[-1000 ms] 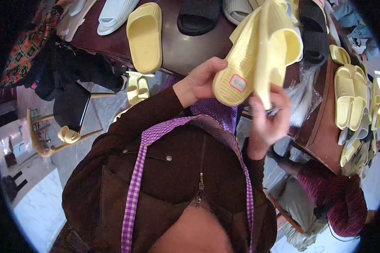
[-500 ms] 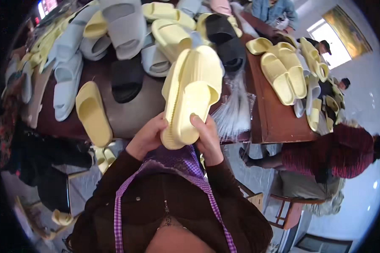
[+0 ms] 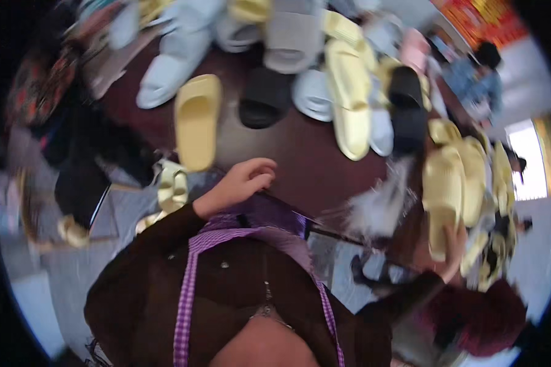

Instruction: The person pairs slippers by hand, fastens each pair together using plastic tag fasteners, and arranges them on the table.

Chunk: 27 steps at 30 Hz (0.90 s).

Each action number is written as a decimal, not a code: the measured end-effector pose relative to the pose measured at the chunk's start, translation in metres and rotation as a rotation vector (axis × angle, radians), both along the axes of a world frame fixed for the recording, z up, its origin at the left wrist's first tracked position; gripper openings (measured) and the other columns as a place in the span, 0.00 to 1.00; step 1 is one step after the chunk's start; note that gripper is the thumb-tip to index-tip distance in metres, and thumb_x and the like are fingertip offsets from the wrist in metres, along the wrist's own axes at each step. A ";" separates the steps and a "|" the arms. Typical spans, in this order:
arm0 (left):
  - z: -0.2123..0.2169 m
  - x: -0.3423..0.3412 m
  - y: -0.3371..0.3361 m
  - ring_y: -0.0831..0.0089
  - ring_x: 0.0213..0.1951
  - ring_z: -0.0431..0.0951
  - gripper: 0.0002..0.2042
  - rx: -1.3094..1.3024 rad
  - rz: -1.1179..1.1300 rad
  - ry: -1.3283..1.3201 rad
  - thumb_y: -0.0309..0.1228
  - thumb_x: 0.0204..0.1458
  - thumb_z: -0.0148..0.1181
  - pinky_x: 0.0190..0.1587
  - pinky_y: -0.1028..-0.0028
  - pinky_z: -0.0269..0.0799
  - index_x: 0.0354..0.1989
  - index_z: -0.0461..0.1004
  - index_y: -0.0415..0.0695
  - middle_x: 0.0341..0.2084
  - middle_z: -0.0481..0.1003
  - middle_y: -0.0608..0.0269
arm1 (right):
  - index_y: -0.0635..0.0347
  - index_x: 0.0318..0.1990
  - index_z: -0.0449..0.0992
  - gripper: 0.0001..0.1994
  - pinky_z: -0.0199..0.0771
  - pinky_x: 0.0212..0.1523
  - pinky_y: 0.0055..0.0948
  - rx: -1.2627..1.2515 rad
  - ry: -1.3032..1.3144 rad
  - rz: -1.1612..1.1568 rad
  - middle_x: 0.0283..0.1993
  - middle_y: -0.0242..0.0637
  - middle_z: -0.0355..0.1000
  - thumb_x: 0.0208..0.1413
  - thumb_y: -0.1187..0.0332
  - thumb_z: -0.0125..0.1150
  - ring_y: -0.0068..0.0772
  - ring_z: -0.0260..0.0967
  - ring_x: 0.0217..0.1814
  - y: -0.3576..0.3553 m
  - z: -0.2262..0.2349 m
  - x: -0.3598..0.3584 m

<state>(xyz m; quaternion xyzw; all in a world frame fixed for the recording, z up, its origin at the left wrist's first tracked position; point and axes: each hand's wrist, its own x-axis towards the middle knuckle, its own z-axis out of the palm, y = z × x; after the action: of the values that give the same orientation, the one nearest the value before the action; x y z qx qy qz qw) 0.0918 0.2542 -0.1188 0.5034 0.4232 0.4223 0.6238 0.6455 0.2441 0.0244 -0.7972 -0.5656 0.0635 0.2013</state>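
My left hand (image 3: pixel 245 183) is over the near table edge, with loosely bent fingers and nothing in it. Off to the right, my right hand (image 3: pixel 454 252) grips the heel end of a pale yellow slipper (image 3: pixel 442 177), which lies beside another yellow slipper (image 3: pixel 473 183); motion blurs the fingers a little. Ahead of my left hand sits a single deeper-yellow slipper (image 3: pixel 197 122), and a black slipper (image 3: pixel 264 98) is to its right. A long pale yellow slipper (image 3: pixel 350 104) rests near the middle, against light blue ones (image 3: pixel 313 95).
Clear plastic bags (image 3: pixel 382 202) lie on the dark red table (image 3: pixel 300 165) between the slipper groups. More grey (image 3: pixel 292 37) and black slippers (image 3: pixel 406 104) are piled at the back. Someone in blue denim (image 3: pixel 477 82) is at the far right; a person in dark red (image 3: pixel 480 318) is nearer.
My hands have parted, and the yellow pair they held has left them. My right hand has moved right to a yellow slipper there. The whole view has swung.
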 end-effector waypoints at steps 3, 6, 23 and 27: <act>0.003 -0.011 -0.001 0.79 0.34 0.73 0.15 0.071 0.110 0.021 0.27 0.53 0.52 0.37 0.78 0.70 0.49 0.65 0.36 0.34 0.73 0.62 | 0.67 0.52 0.68 0.23 0.67 0.38 0.28 0.043 0.234 -0.168 0.39 0.40 0.72 0.47 0.68 0.56 0.32 0.66 0.38 0.012 -0.029 0.092; 0.006 -0.023 -0.007 0.79 0.35 0.73 0.16 0.112 0.191 0.038 0.26 0.53 0.51 0.37 0.78 0.70 0.50 0.65 0.36 0.35 0.72 0.62 | 0.68 0.53 0.66 0.23 0.66 0.39 0.26 -0.023 0.186 -0.121 0.41 0.40 0.71 0.48 0.69 0.56 0.31 0.65 0.39 0.034 -0.032 0.116; 0.043 -0.104 -0.006 0.80 0.37 0.73 0.15 0.357 0.744 0.249 0.25 0.53 0.51 0.41 0.80 0.69 0.50 0.66 0.37 0.38 0.72 0.62 | 0.51 0.59 0.61 0.22 0.68 0.49 0.42 0.422 -0.970 -0.219 0.56 0.39 0.66 0.55 0.69 0.47 0.45 0.66 0.53 0.017 -0.061 0.012; 0.026 -0.114 -0.006 0.81 0.37 0.72 0.15 0.335 0.775 0.259 0.24 0.53 0.51 0.41 0.81 0.68 0.49 0.66 0.37 0.38 0.72 0.64 | 0.50 0.59 0.61 0.22 0.68 0.49 0.40 0.423 -1.019 -0.154 0.55 0.38 0.66 0.55 0.67 0.47 0.42 0.67 0.53 0.018 -0.053 -0.015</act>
<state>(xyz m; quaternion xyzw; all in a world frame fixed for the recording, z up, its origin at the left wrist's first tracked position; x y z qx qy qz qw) -0.0226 0.2482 -0.0929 0.4506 0.5811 0.6212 0.2711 0.6307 0.2620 -0.0290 -0.7084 -0.5320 -0.4596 0.0621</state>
